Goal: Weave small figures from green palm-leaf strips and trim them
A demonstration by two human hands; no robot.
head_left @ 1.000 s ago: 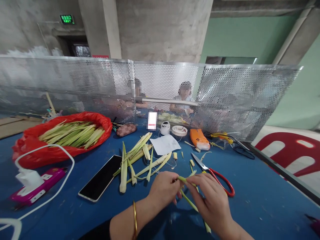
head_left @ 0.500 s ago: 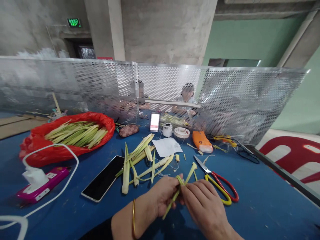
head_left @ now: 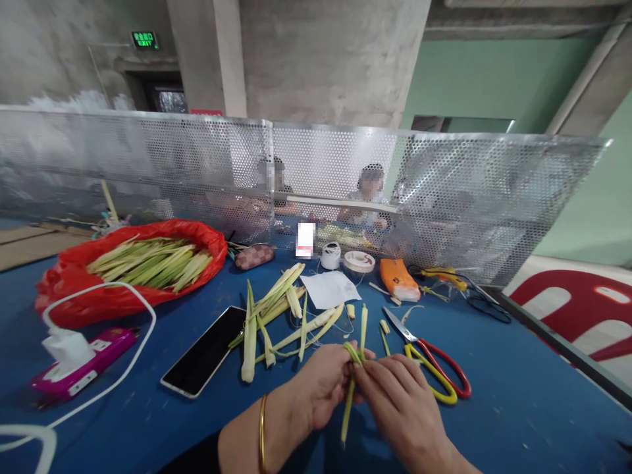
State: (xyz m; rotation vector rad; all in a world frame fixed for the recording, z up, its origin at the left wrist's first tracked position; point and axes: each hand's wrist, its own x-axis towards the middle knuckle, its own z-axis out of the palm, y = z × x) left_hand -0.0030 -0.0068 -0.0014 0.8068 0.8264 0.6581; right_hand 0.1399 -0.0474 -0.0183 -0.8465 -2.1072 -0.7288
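Between my two hands is a folded green leaf strip (head_left: 348, 408), with one end pointing up and another hanging down toward me. My left hand (head_left: 326, 382), below a gold bangle (head_left: 263, 431), pinches it at the fold. The fingers of my right hand (head_left: 402, 401) are closed on the same strip from the other side; my fingers hide part of it. Red and yellow scissors (head_left: 427, 359) lie just right of my right hand, blades apart. Loose pale leaf strips (head_left: 276, 316) are spread beyond my left hand.
A red plastic bag (head_left: 59, 289) full of leaf strips, a pink power strip (head_left: 83, 368) with white cable and a phone (head_left: 205, 352) lie left. Behind are white paper (head_left: 332, 289), a thread spool (head_left: 330, 257), a tape roll (head_left: 359, 262), an orange tissue pack (head_left: 397, 280) and a perforated metal screen (head_left: 336, 158).
The strip has turned in my hands: its upper end now stands nearly upright and its lower end hangs straighter. A short leaf piece now shows on the table beyond my right hand.
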